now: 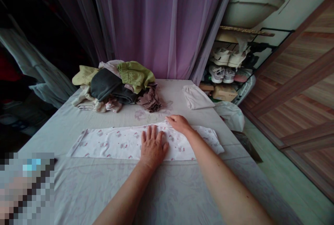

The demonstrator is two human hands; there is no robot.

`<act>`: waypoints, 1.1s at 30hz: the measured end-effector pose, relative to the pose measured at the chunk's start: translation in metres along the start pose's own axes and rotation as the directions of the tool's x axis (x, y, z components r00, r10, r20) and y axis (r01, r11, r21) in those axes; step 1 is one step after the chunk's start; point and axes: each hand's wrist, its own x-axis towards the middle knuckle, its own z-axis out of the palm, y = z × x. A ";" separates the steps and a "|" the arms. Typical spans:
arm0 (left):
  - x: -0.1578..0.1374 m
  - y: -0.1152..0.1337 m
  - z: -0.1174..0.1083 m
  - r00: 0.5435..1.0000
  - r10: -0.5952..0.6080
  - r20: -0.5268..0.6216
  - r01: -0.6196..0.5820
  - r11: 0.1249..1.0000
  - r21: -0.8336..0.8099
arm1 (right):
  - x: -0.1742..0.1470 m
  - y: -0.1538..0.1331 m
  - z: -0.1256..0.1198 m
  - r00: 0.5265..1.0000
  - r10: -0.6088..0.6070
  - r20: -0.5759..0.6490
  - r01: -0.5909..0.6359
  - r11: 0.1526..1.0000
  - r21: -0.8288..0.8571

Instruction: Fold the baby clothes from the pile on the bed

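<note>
A white garment (112, 144) with a small red and grey cartoon print lies in a long, flat strip across the cloth-covered table (109, 186). It looks like a pair of pants folded lengthwise. My left hand (153, 145) rests flat on its middle, fingers spread. At the strip's far edge my right hand (179, 123) pinches the fabric between thumb and fingers, raising that edge slightly. Part of the print is covered by my hands and right forearm.
A heap of clothes (109, 82) sits at the table's far left. Near the far right corner lies a folded white cloth (197, 97). Purple curtains (151, 19) hang behind. A shoe rack (261, 33) and wooden door (300, 89) stand at right.
</note>
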 end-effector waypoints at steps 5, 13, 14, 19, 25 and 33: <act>0.000 -0.002 -0.002 1.000 0.010 -0.001 -0.010 1.000 -0.027 | -0.002 0.008 0.005 1.000 -0.022 0.009 0.020 0.985 0.173; -0.001 -0.003 0.001 1.000 0.030 0.010 -0.029 0.999 -0.022 | -0.004 0.007 0.004 0.996 -0.091 -0.009 0.091 0.993 0.070; -0.001 -0.003 0.002 1.000 0.026 0.008 -0.026 0.999 -0.024 | -0.004 0.007 0.003 0.992 -0.123 0.013 0.123 0.992 0.043; 0.000 -0.003 0.002 1.000 0.020 0.007 -0.020 0.999 -0.026 | 0.000 0.002 -0.008 0.987 -0.137 0.080 0.146 0.982 -0.122; -0.001 -0.002 0.002 1.000 0.016 0.015 -0.016 0.999 -0.035 | 0.010 -0.003 -0.022 0.964 -0.105 0.243 0.160 0.963 -0.218; -0.001 -0.001 0.002 1.000 0.016 0.010 -0.016 0.999 -0.048 | 0.016 -0.008 -0.035 0.890 -0.136 0.436 0.229 0.959 -0.169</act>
